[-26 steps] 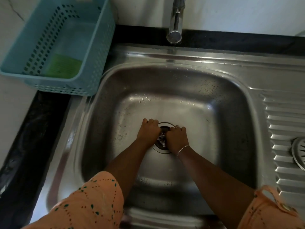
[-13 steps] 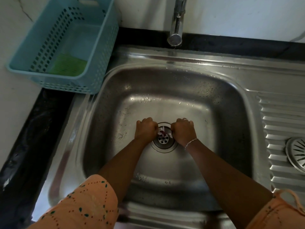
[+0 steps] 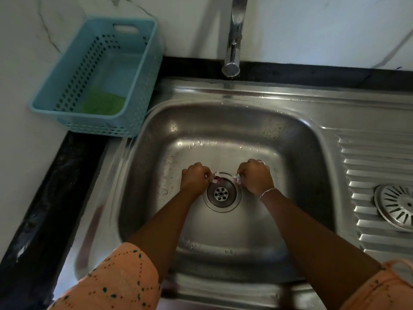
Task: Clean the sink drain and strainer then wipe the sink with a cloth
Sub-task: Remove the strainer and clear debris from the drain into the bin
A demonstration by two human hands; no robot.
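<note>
- Since the earlier frame the hands have drawn apart, uncovering the drain (image 3: pixel 221 193) in the floor of the sink (image 3: pixel 223 121).
- The left hand (image 3: pixel 194 178) is curled, pinching a small white-and-pink scrap (image 3: pixel 215 178) at the drain's far-left rim.
- The right hand (image 3: pixel 256 176) pinches a second scrap (image 3: pixel 237 178) at the far-right rim.
- The strainer (image 3: pixel 395 208) lies on the drainboard (image 3: pixel 368 157), well apart from the drain.
- A basket (image 3: pixel 143 70) holding a green pad (image 3: pixel 101 105) sits left of the sink, near the tap (image 3: pixel 233 41).

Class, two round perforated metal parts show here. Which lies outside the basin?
The slotted strainer on the ribbed drainboard, far right; the round-holed drain sits in the basin floor.
</note>
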